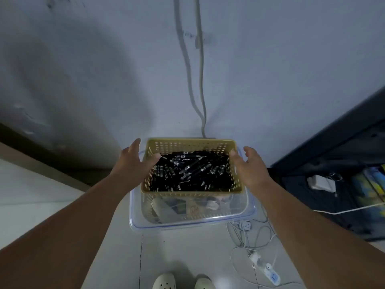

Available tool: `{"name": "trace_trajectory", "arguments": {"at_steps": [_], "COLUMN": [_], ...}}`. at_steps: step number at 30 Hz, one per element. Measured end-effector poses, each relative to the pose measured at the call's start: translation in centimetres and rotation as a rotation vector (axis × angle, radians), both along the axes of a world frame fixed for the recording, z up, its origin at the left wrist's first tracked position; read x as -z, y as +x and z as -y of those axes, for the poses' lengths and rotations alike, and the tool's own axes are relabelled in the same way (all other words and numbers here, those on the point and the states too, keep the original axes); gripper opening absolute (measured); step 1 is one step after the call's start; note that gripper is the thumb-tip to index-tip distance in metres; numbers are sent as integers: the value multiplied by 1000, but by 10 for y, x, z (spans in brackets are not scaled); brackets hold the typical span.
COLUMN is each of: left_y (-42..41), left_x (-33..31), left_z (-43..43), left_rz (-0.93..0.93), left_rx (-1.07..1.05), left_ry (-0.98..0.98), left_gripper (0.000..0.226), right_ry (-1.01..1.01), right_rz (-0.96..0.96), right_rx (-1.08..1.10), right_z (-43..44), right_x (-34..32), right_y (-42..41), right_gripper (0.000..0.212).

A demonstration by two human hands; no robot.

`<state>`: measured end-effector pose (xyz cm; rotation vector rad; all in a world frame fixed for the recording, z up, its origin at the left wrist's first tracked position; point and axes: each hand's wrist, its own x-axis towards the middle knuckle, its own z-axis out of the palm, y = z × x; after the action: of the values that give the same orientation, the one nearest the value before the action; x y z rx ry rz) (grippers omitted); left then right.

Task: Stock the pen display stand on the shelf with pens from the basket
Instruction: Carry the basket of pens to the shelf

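Grey wall behind; yellow basket [191, 192] of black pens [191, 170] being supported on clear storage bin [187, 224], being flanked by left hand [133, 163] and right hand [250, 170], both equally near, fingers spread, nothing being gripped.

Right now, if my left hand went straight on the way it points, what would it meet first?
Likely the yellow basket, at its left wall just ahead of the left hand; depth unclear.

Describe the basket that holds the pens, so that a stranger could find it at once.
Where the grey cable runs down the wall to the floor stands a clear tub with a blue rim. In its top sits the basket: yellow, perforated, full of black pens, unlike the see-through tub under it.
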<state>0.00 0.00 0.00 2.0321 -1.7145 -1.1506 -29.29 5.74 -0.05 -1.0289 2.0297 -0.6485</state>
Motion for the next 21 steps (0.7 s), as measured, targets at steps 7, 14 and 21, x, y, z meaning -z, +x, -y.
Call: {"name": "trace_trajectory", "arguments": {"at_steps": [7, 14, 21], "left_y": [2, -13, -12], "left_x": [48, 58, 67], "left_z": [-1, -8, -4], "left_rz": [-93, -138, -224], "left_rx": [25, 28, -28], "left_ry": [41, -7, -17], "left_gripper": [93, 85, 99], "right_ry": [12, -89, -122], "right_rz": [89, 92, 74], "right_rx": [-15, -56, -23], "right_z": [-4, -2, 1], "right_x": [43, 54, 65], "right_y": [-3, 1, 1], "right_gripper": [49, 41, 46]}}
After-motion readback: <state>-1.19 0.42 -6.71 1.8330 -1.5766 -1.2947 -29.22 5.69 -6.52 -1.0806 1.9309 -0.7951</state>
